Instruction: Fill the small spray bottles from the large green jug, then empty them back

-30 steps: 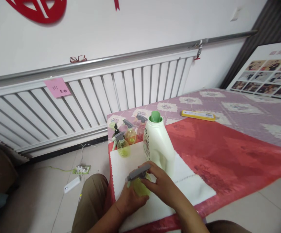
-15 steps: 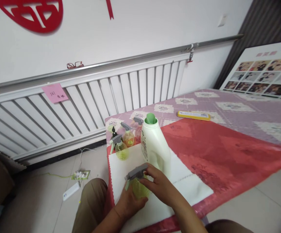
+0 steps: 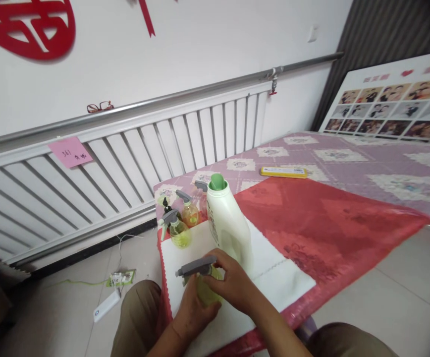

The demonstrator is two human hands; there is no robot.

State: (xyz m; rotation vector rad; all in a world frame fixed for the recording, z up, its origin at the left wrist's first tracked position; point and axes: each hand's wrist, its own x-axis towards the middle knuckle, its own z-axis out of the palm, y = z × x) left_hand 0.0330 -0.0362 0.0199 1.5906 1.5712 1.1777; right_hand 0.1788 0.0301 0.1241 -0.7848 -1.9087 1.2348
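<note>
My left hand (image 3: pixel 194 308) is wrapped around the yellow-green body of a small clear spray bottle (image 3: pixel 208 293), low over a white cloth. The bottle's grey spray head (image 3: pixel 196 266) points left, and left fingers partly cover its trigger. My right hand (image 3: pixel 233 283) is closed on the back of the spray head and the neck, thumb in front. Just beyond the hands stands a large white jug (image 3: pixel 227 218) with a green spout (image 3: pixel 218 182) in its uncapped mouth. Behind it to the left, another yellow-green spray bottle (image 3: pixel 180 234) and an orange-tinted one (image 3: pixel 190 213) stand upright.
The white cloth (image 3: pixel 285 280) lies over a red sheet (image 3: pixel 341 223) on a purple patterned tablecloth (image 3: pixel 326 168). A black pump bottle (image 3: pixel 167 206) stands at the table's left edge. A yellow case (image 3: pixel 284 172) lies farther back. Behind runs a white radiator (image 3: pixel 144 148).
The view has turned slightly right, so the surroundings appear farther left. Both hands keep hold of the spray bottle; its trigger shows less between my left fingers.
</note>
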